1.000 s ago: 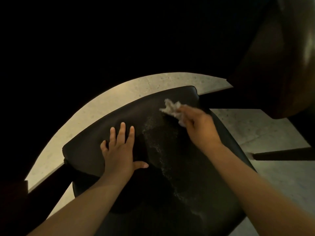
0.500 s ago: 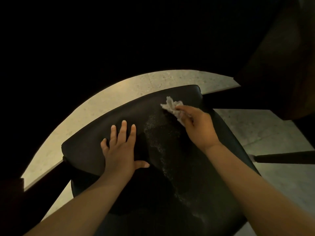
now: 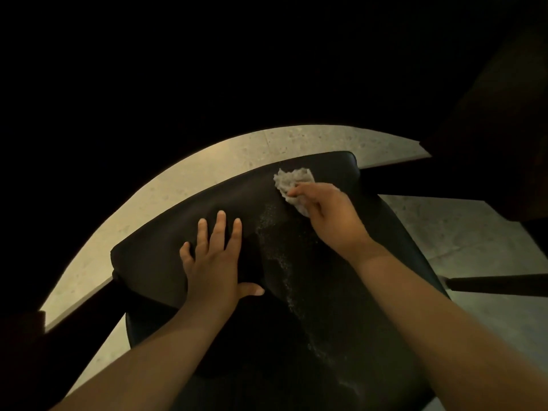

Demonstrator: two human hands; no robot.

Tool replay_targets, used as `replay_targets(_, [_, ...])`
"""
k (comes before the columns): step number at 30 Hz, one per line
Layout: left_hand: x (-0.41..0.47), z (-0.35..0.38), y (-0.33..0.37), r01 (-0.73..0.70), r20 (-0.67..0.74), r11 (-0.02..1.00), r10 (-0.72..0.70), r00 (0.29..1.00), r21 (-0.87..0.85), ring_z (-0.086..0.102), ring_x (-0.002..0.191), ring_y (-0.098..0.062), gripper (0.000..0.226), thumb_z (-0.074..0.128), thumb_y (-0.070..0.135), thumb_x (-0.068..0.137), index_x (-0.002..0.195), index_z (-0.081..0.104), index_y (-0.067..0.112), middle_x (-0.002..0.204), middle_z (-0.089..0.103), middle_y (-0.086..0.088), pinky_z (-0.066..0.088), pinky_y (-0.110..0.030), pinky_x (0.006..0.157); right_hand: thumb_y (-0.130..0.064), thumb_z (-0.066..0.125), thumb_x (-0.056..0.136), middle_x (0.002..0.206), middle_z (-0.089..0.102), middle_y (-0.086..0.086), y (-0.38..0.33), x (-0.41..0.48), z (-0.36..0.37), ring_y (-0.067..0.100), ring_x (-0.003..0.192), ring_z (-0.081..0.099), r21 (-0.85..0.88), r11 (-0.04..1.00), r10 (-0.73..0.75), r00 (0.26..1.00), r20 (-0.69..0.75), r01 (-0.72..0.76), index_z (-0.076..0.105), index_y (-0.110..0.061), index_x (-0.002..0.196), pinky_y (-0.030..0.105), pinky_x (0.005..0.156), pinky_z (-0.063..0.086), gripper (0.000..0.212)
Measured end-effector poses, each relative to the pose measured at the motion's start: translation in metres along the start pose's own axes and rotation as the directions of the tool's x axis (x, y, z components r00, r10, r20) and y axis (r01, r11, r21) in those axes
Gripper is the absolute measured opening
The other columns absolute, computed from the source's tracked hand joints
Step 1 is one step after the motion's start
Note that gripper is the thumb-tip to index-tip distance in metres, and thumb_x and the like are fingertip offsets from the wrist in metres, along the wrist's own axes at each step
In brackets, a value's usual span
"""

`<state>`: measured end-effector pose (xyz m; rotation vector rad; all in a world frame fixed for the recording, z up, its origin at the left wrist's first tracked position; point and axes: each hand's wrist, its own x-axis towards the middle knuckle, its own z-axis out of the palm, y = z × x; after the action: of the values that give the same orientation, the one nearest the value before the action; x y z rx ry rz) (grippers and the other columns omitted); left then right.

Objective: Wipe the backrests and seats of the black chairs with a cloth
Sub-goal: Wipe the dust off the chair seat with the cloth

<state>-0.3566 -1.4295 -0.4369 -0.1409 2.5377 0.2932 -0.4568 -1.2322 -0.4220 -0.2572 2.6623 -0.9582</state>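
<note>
A pale speckled stone floor (image 3: 207, 173) curves out of the dark around the black chair (image 3: 385, 247), whose smooth, leather-like padding has rounded corners. The left hand (image 3: 216, 262) lies flat on the padded panel, fingers straight and spread, thumb out to the side, holding nothing. The right hand (image 3: 329, 215) pinches a crumpled, whitish cloth (image 3: 292, 180) against the padding near the chair's far edge. Between the hands, a grainy streak of pale specks (image 3: 278, 262) runs down the black surface.
</note>
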Motion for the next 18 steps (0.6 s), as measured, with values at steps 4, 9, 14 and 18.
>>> replay_targets(4, [-0.001, 0.002, 0.0, -0.003, -0.021, 1.0, 0.003, 1.0, 0.015, -0.028, 0.144, -0.029, 0.125, 0.069, 0.069, 0.07, 0.153, -0.016, 0.03, 0.157, -0.032, 0.0, -0.002, -0.055, 0.118, -0.013, 0.045, 0.1, 0.127, 0.058, -0.003, 0.006, 0.015, -0.016, 0.004, 0.111, 0.054, 0.133, 0.99, -0.009, 0.98, -0.199, 0.036, 0.061, -0.024, 0.123, 0.029, 0.101, 0.048, 0.03])
replay_targets(9, [-0.001, 0.001, 0.0, 0.002, -0.009, 0.999, -0.002, 1.0, 0.035, -0.03, 0.143, -0.028, 0.125, 0.068, 0.069, 0.07, 0.152, -0.018, 0.03, 0.156, -0.034, 0.0, -0.003, -0.055, 0.118, -0.032, 0.049, 0.099, 0.141, 0.048, 0.008, 0.012, 0.084, 0.011, 0.029, 0.133, 0.041, -0.039, 0.969, 0.24, 0.965, -0.11, -0.246, 0.036, -0.029, 0.147, 0.051, 0.115, 0.027, 0.05])
replay_targets(14, [0.0, 0.0, 0.001, 0.016, -0.007, 0.999, -0.015, 1.0, 0.044, -0.029, 0.144, -0.028, 0.126, 0.069, 0.069, 0.069, 0.152, -0.018, 0.031, 0.156, -0.033, 0.001, -0.002, -0.054, 0.117, -0.017, 0.05, 0.099, 0.133, 0.055, 0.007, 0.001, 0.069, 0.025, 0.023, 0.121, 0.05, 0.011, 0.997, 0.072, 0.995, -0.071, -0.071, 0.053, -0.02, 0.136, 0.033, 0.104, 0.04, 0.037])
replay_targets(18, [0.0, -0.001, 0.001, 0.018, 0.002, 0.999, -0.018, 1.0, 0.048, -0.029, 0.144, -0.028, 0.126, 0.069, 0.068, 0.069, 0.152, -0.017, 0.031, 0.157, -0.033, 0.0, -0.003, -0.053, 0.117, -0.013, 0.051, 0.098, 0.133, 0.058, 0.001, -0.005, 0.031, 0.01, 0.012, 0.118, 0.055, 0.097, 0.994, -0.063, 0.995, 0.081, 0.055, 0.058, -0.025, 0.129, 0.025, 0.101, 0.045, 0.034])
